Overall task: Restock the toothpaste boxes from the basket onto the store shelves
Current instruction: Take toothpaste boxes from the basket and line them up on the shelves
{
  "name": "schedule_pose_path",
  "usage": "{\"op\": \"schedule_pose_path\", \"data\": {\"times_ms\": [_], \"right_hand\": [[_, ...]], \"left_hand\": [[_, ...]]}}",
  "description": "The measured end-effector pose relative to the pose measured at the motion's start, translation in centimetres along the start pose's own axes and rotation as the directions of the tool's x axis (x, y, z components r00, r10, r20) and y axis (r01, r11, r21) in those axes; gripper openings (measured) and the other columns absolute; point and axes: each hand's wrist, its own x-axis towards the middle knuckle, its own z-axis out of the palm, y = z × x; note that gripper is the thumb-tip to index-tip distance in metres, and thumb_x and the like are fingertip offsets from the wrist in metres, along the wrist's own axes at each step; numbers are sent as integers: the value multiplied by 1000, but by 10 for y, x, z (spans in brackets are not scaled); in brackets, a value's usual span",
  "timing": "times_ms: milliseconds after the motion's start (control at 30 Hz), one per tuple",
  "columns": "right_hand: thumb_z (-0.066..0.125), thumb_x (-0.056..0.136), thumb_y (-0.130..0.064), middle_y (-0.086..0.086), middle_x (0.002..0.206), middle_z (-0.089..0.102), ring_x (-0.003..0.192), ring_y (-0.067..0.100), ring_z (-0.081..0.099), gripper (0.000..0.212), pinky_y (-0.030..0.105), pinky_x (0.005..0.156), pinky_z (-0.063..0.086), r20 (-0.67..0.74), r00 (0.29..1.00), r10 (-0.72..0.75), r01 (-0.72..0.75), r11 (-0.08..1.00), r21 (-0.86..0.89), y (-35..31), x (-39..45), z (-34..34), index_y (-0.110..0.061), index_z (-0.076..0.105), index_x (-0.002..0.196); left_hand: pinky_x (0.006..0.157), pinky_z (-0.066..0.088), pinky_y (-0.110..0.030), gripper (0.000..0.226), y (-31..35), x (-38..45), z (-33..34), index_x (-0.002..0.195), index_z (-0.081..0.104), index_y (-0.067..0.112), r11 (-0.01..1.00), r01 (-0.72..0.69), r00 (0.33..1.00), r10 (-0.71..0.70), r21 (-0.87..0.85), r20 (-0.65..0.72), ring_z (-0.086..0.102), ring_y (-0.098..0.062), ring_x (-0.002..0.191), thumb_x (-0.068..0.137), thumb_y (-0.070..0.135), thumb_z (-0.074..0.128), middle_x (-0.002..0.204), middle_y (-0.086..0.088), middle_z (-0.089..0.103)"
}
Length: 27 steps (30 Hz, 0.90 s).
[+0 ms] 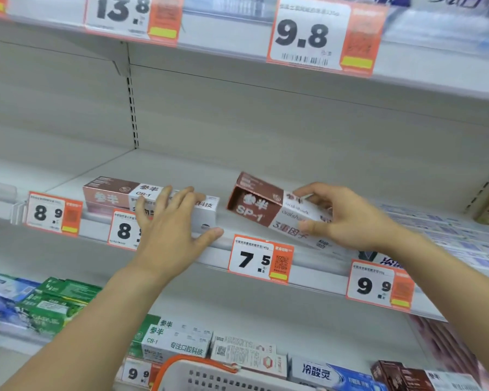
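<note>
On the middle shelf, most of the surface is bare, so by my judgement the restocking is at an early stage: only 1 stack of brown-and-white CB-1 boxes sits at the front edge on the left, and a 2nd kind of box is just arriving beside it. The 7.5 price tag hangs below a stretch of shelf that holds nothing yet, which suggests that spot is meant for the incoming box. The basket shows at the bottom edge of the view, white with an orange rim; its contents are hidden, so how many boxes are left I cannot tell.

The left hand lies flat against the front of the CB-1 stack, fingers straight and slightly spread, thumb stretched along the shelf lip; it presses or steadies the boxes and grips nothing. The right hand holds the SP-1 toothpaste box, thumb below and fingers curled over the top near its white end, the grip narrow. That box is tilted, its brown end pointing left and lifted, not yet settled flat on the shelf, and it stands apart from the CB-1 stack.

Setting it down squarely above the 7.5 tag looks like the step in hand.
</note>
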Motion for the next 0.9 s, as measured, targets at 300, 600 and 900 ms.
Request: {"op": "schedule_pose_path", "data": {"times_ms": [300, 600, 900], "right_hand": [[57, 94, -50, -8, 154, 34, 141, 16, 34, 64, 35, 114, 29, 60, 995, -78, 97, 879, -467, -12, -35, 27, -36, 32, 152], [62, 89, -38, 7, 150, 40, 140, 30, 37, 71, 54, 115, 32, -147, 964, -222, 102, 818, -566, 16, -68, 65, -20, 31, 151], [55, 87, -47, 7, 141, 48, 134, 29, 43, 60, 57, 114, 31, -296, 922, -249, 58, 846, -530, 19, -70, 50, -21, 45, 140]], "left_hand": [[120, -6, -56, 65, 6, -5, 3, 144, 46, 34, 996, -38, 999, 40, -78, 24, 9, -20, 153, 88, 67, 47, 160, 11, 32], [118, 7, -64, 82, 28, -14, 14, 143, 52, 24, 992, -128, 992, 128, 0, -14, 24, -28, 146, 84, 74, 28, 150, -2, 43], [108, 21, -62, 44, 35, -14, 20, 132, 63, 25, 988, -119, 983, 132, 101, -127, 42, -32, 132, 90, 35, 70, 138, -8, 55]]}}
